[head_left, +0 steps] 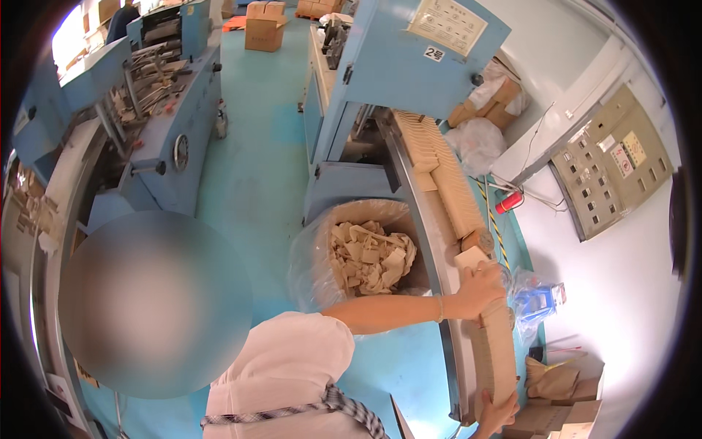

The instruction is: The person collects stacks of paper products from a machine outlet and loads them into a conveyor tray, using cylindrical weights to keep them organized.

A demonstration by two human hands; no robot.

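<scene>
A: Risk, going rightward from the bin (365,256)?

B: Open top, full of tan scraps, just left of the stack (494,358). Slacken the squeeze and the middle blanks could buckle out, likely into the bin or onto the floor.

A: Hands?

B: Left hand (481,290) pressed on the far end, right hand (499,414) cupped round the near end. Both gripping.

A: Look of the stack?

B: Tan cardboard blanks on edge, tightly packed, slightly bowed, along the conveyor (437,263) right of the bin.
</scene>
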